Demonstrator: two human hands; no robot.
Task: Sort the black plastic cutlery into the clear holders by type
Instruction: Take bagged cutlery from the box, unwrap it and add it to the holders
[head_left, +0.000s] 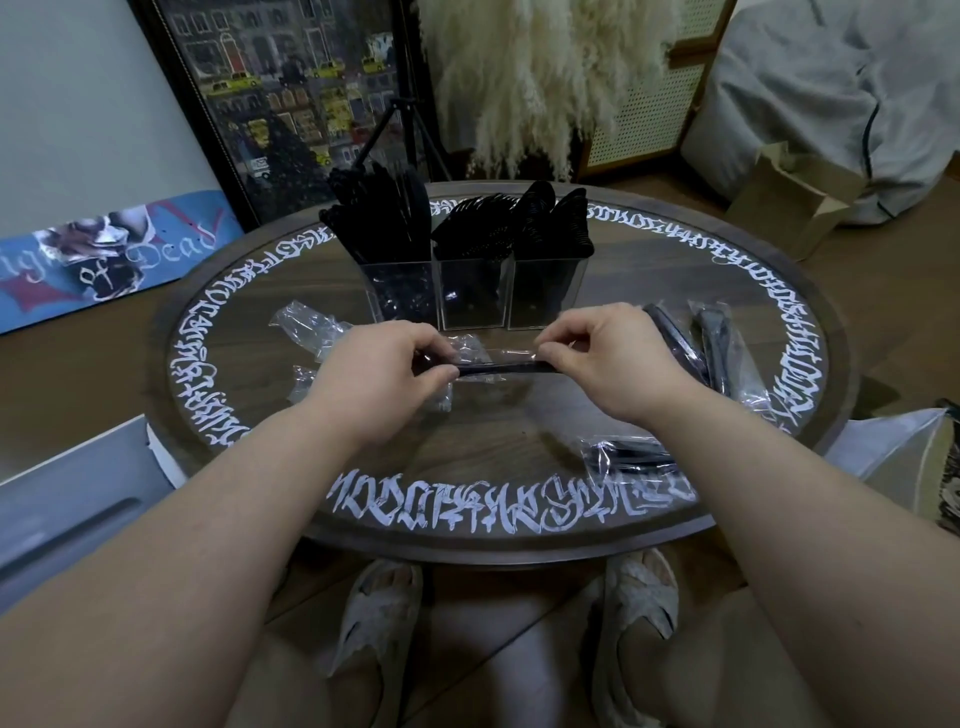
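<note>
Wrapped cutlery piece (496, 368) held mid-frame
Left hand (382, 371) and right hand (610, 358) — fingers pinched on its ends, before three clear holders (470, 293).

round lettered table (519, 514), framed picture (291, 93), cardboard box (795, 202), slippers (379, 618)

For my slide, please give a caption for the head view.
Both hands, left hand and right hand, pinch a plastic-wrapped black cutlery piece before three clear holders.
</note>
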